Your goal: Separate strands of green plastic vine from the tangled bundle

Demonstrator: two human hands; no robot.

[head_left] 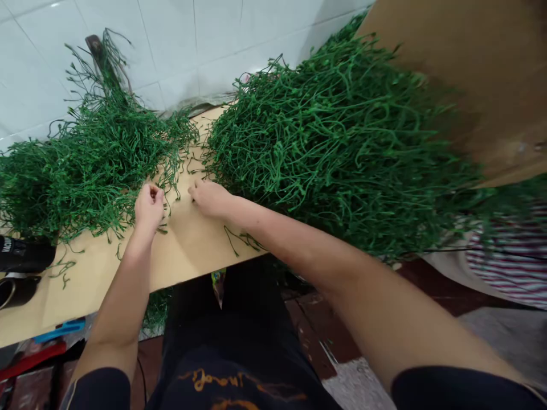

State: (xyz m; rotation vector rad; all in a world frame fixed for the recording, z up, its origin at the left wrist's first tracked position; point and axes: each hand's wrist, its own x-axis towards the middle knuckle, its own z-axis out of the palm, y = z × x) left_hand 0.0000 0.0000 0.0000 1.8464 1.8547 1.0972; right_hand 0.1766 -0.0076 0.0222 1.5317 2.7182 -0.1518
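My left hand (149, 208) is closed over the tan board (183, 250), fingers curled together, beside the left pile of green stems (98, 165). Whatever it pinches is too small to name. My right hand (208, 196) is a short way to its right, fingers bent and pressed together, at the near left edge of the larger green pile (325, 131). I cannot make out anything between its fingertips. Loose stems lie on the board between and behind the hands, and a few more (243, 238) lie under my right forearm.
A black cylinder (25, 254) and a roll of tape (17, 289) sit at the board's left end. Below are blue (60, 329) and red (34, 360) tools. A tiled wall (179, 45) stands behind; a large brown sheet (478, 74) rises at the right.
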